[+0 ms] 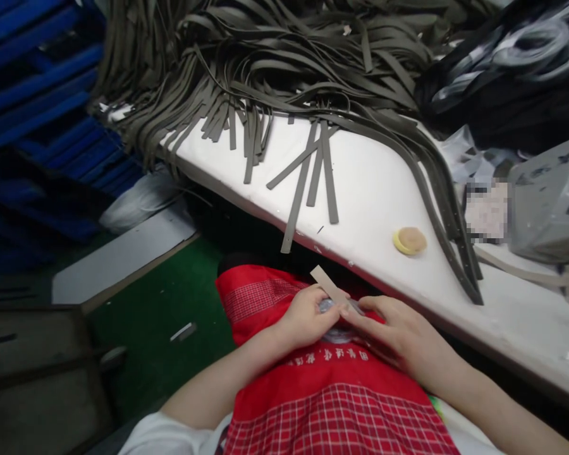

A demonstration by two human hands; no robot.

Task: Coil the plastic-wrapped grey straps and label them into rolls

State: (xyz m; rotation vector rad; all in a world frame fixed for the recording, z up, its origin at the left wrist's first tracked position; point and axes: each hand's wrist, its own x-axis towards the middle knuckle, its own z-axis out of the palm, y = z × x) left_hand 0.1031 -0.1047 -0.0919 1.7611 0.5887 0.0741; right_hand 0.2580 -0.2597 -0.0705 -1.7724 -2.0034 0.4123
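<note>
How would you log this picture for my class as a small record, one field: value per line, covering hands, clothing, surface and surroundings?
Left hand: the left hand holds a narrow, flat, pale beige strip
Right hand: the right hand has fingertips at that strip's lower end; grip unclear
Clothing: red cloth apron with white-checked panels
Surface: long white table
Lying there: tangled heap of long, flat, dark grey-green strips; small round yellow-and-tan object
Floor: green
Far left: blue slatted stack
</note>
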